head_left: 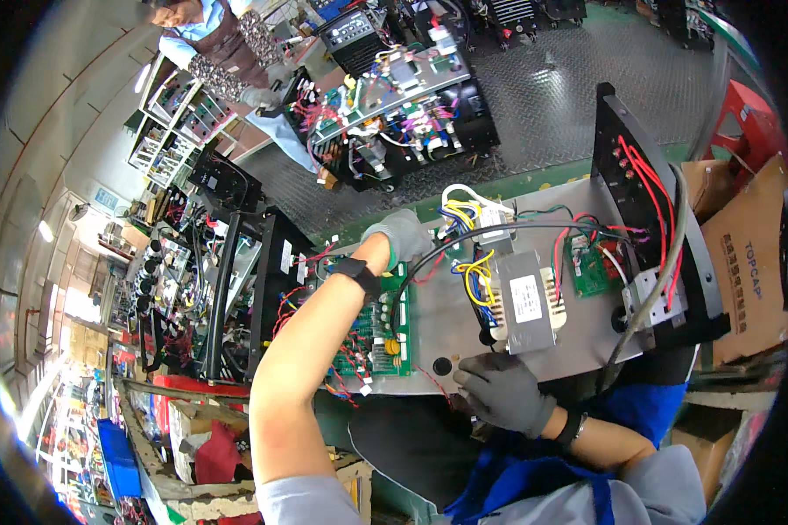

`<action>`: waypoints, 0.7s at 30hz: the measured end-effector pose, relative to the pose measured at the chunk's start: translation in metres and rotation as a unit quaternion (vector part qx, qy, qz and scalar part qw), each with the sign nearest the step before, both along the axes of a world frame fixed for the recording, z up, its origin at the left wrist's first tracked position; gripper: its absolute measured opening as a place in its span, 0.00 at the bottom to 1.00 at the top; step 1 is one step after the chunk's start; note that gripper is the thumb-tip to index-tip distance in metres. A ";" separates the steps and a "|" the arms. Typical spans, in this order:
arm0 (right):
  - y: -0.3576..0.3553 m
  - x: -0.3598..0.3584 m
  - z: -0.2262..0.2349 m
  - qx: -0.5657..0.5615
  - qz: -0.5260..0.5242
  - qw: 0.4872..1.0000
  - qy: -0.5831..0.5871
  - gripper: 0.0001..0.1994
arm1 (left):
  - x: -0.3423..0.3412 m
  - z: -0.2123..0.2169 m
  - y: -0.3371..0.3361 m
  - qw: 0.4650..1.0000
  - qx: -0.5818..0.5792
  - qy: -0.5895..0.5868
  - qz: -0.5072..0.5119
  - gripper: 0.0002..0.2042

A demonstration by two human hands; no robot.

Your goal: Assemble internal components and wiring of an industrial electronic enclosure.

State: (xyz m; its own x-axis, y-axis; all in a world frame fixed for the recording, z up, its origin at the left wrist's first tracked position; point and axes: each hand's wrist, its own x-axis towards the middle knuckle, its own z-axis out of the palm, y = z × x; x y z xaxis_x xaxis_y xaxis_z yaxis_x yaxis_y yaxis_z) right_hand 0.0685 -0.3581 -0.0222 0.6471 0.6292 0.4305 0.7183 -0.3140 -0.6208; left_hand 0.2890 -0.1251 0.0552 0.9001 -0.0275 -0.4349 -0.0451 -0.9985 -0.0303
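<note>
An open metal chassis [464, 328] lies before me, with a black end panel [626, 188] at its right. My left hand [403, 236], in a grey glove, reaches across the green circuit board [400, 302] to the far edge, beside the white, yellow and blue wires [460, 213]. Its fingertips are hidden. At the near edge, my gloved right hand [505, 395] has its fingers curled in just below a large transformer [527, 302]; what they grip, if anything, cannot be made out. A black cable [490, 229] arches over the chassis between the board and the transformer.
Across the aisle a person [214, 52] in an apron works at another open unit [394, 114]. More half-built units [188, 271] line the left. A thick grey cable [665, 271] hangs across the right end, near a cardboard box [749, 254] and a red stool [744, 122].
</note>
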 end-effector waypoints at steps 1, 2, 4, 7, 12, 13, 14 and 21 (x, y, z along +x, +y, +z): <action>0.000 0.000 -0.002 0.005 -0.005 1.000 -0.007 0.16 | -0.011 0.023 -0.018 0.999 -0.009 0.017 0.033 0.19; 0.000 0.001 -0.005 0.009 -0.011 1.000 -0.007 0.16 | -0.024 0.047 -0.030 0.999 -0.036 0.017 0.027 0.20; 0.001 -0.003 0.002 0.037 -0.014 0.999 0.008 0.15 | -0.049 0.056 -0.017 0.989 -0.060 -0.124 -0.048 0.17; 0.000 -0.005 0.004 0.027 -0.015 0.999 0.018 0.14 | -0.087 0.084 -0.027 0.973 -0.120 -0.197 -0.031 0.14; -0.028 -0.020 0.023 0.121 -0.013 0.992 0.036 0.13 | -0.148 0.092 -0.064 0.908 -0.174 -0.258 -0.281 0.09; -0.033 -0.026 0.027 0.128 -0.004 0.991 0.034 0.12 | -0.164 0.088 -0.069 0.902 -0.154 -0.233 -0.328 0.08; -0.039 -0.029 0.024 0.124 -0.018 0.991 0.051 0.12 | -0.176 0.072 -0.075 0.909 -0.119 -0.222 -0.332 0.06; -0.062 -0.049 0.021 0.083 -0.116 0.979 0.143 0.11 | -0.168 -0.050 -0.067 0.892 -0.401 -0.022 0.210 0.14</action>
State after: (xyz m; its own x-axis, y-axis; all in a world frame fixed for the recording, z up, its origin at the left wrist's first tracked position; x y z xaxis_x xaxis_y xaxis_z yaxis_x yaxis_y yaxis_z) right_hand 0.0200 -0.4205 -0.0014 0.8739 0.3867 0.2945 0.4282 -0.3256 -0.8430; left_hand 0.1212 -0.1916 0.0053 0.9197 0.0293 -0.3915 0.3213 -0.6294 0.7076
